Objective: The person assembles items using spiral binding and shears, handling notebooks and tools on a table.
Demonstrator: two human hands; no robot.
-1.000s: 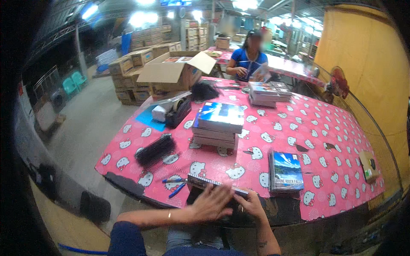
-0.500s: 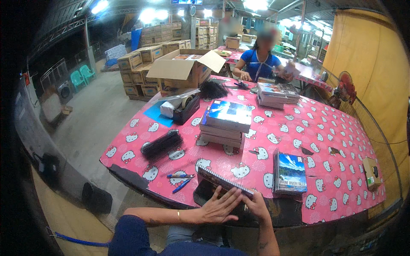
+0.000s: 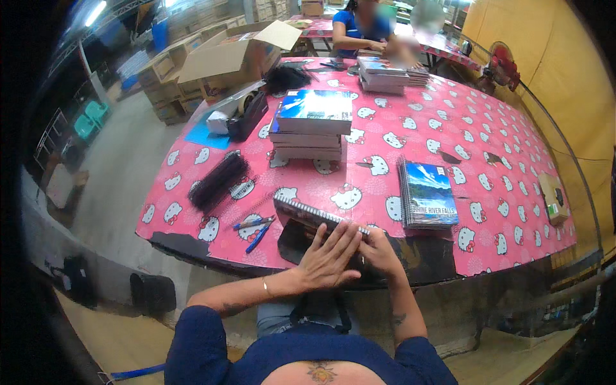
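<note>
A spiral-bound book [image 3: 296, 208] stands on its long edge at the table's near side, its coil running along the top. My left hand [image 3: 328, 256] lies flat against the face towards me, fingers stretched out. At the book's right end, my right hand [image 3: 381, 254] is closed around the corner beside the coil. A black block [image 3: 294, 241] is partly visible beneath and behind my left hand. To the right lies a stack of coil-bound books [image 3: 428, 192] with a blue landscape cover. Pliers and a blue-handled tool [image 3: 255, 235] rest left of the book.
A bundle of black coils [image 3: 219, 182] lies on the pink patterned table [image 3: 314, 176]. Beyond stand a pile of unbound books [image 3: 314, 125], a black tray [image 3: 249, 115] and an open carton [image 3: 221, 67]. Across the table a person in blue [image 3: 346, 32] handles more books [image 3: 382, 76].
The view has tilted downward, so the table appears higher. My left hand has shifted slightly along the book's face, while my right hand keeps its grip at the end.
</note>
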